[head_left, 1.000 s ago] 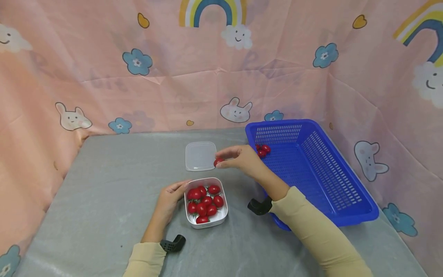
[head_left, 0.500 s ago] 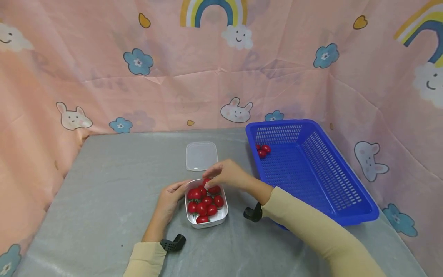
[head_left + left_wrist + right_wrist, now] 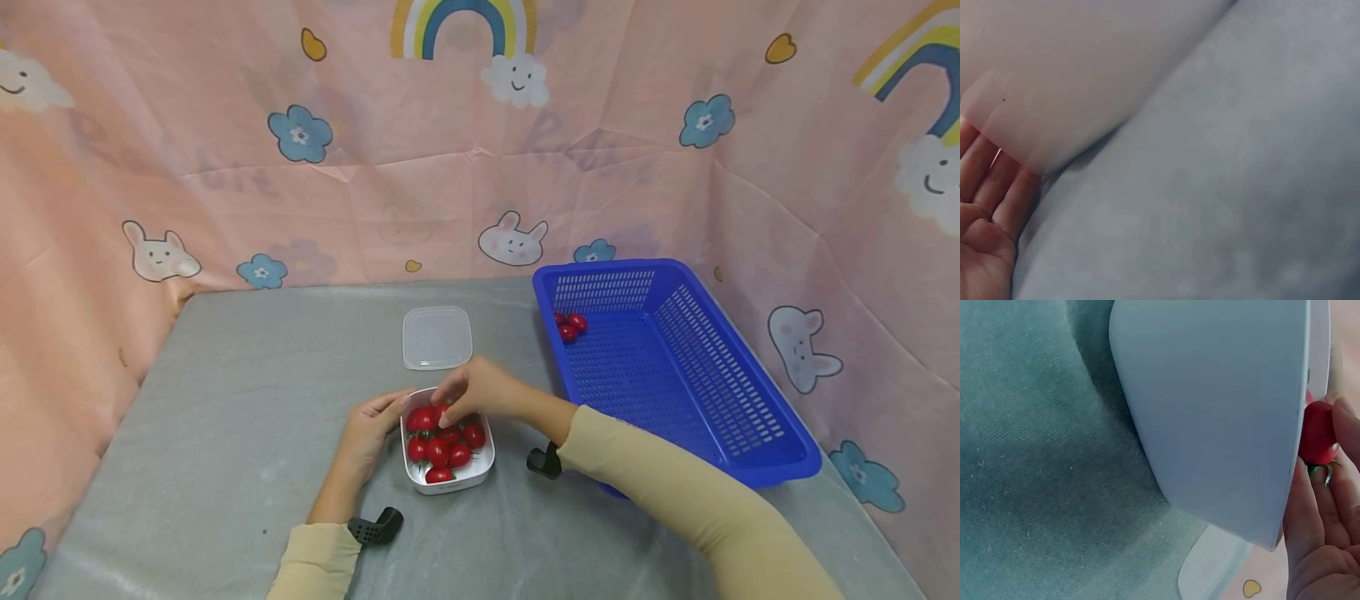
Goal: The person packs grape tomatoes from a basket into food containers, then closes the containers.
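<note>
A white square box (image 3: 467, 480), holding several cherry tomatoes (image 3: 437, 452), stands on the table in the head view. My left hand (image 3: 363, 437) rests against its left back corner, thumb near the rim; the left wrist view shows the fingers (image 3: 1015, 199) straight, tips at the white wall. From the right, my right hand (image 3: 486, 390) reaches over the box's back side. Between its thumb and fingers it pinches a cherry tomato (image 3: 1318, 432) with a green stem cap, right at the rim in the right wrist view. The hand hides some tomatoes behind it.
A clear flat lid (image 3: 437, 337) lies behind the box. To the right stands a blue slotted basket (image 3: 675, 358), a few cherry tomatoes (image 3: 569, 332) in its far left corner. Grey cloth (image 3: 247, 417) covers the table, and a pink printed curtain (image 3: 360, 183) hangs behind it.
My right hand has come left and toward me from beside the lid, bringing the cherry tomato down into the box among the others. The left hand and the box have stayed put.
</note>
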`<action>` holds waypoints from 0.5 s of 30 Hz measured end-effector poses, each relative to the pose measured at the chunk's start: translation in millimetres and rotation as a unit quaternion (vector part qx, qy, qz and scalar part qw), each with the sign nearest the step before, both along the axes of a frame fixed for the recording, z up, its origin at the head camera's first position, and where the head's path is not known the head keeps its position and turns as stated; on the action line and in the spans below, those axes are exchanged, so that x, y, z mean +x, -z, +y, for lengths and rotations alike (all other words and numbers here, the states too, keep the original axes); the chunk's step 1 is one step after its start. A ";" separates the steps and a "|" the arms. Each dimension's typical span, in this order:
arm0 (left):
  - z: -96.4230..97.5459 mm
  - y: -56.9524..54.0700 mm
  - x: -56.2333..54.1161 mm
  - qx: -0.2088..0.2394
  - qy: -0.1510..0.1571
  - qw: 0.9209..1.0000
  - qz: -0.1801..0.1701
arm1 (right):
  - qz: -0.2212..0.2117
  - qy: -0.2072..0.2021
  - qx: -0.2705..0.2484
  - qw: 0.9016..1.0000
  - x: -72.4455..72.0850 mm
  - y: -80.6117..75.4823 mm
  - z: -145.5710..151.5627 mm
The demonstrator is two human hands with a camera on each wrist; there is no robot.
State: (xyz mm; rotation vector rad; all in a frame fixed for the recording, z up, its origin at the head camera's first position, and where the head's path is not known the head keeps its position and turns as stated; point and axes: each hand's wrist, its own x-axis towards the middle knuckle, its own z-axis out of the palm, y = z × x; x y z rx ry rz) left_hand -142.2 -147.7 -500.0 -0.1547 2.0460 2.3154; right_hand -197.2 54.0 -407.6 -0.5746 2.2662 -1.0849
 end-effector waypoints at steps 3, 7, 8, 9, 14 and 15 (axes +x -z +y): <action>0.2 -0.4 -0.1 0.002 -0.001 1.000 -0.004 | 0.006 -0.010 0.014 1.000 -0.1 2.6 -1.4; 0.1 -0.8 0.0 0.007 0.001 1.000 -0.010 | 0.015 -0.025 0.028 0.999 0.5 4.6 -2.9; 0.0 -0.7 -0.1 0.008 0.001 1.000 -0.011 | 0.015 -0.027 0.028 0.999 0.7 4.9 -3.2; 0.0 -0.5 -0.2 0.009 0.001 1.000 -0.012 | 0.015 -0.027 0.027 0.999 1.0 5.1 -3.6; -0.2 -1.3 0.3 0.006 0.003 1.000 -0.006 | 0.004 -0.018 0.020 1.000 2.1 4.5 -4.4; -0.3 -1.3 0.4 0.005 0.003 1.000 -0.003 | 0.003 -0.016 0.019 1.000 1.9 3.6 -4.3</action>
